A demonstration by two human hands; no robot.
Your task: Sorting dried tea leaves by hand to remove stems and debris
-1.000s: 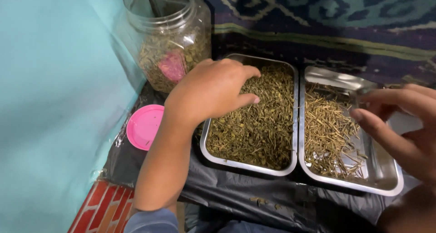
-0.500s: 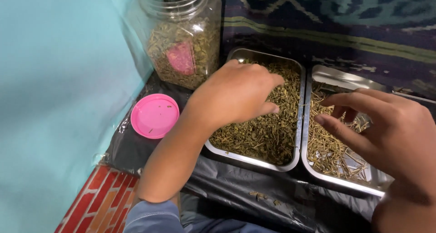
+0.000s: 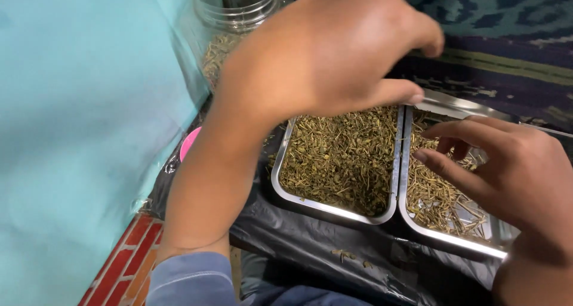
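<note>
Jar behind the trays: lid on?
No. The clear jar stands open at the top, and a pink lid lies beside the left hand's forearm.

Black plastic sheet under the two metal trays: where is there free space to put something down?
The black plastic sheet is mostly bare along its near edge, in front of the left steel tray, with only a few herb crumbs. The left hand and right hand crowd the space above both trays.

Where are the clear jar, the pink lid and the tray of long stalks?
clear jar [image 3: 237, 6], head view, on its open glass rim.
pink lid [image 3: 188, 144], head view, on the visible edge beside the forearm.
tray of long stalks [image 3: 449, 241], head view, on its near metal rim.
</note>
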